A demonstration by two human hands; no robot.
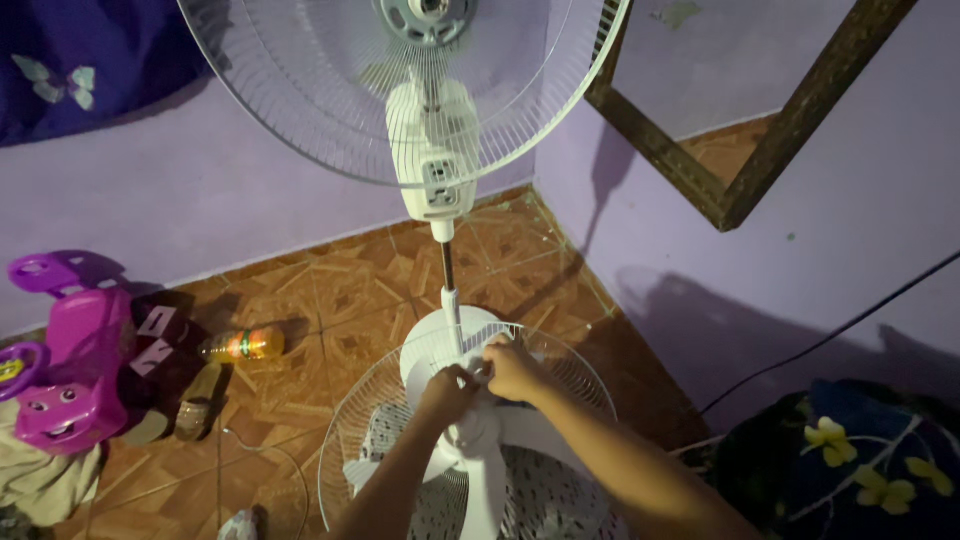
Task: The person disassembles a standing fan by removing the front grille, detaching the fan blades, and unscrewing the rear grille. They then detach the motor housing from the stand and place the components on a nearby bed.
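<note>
Tiled floor point(330, 300), fan blade point(480, 470) under both hands' point(485, 380) grip

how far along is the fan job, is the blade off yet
Done: the front grille is off and lies under the hands near the base, and the rear guard on the standing fan shows no blade. In hand: the left hand and right hand grip the hub of the white fan blade. Left: blade and grille are not on the fan.
</note>
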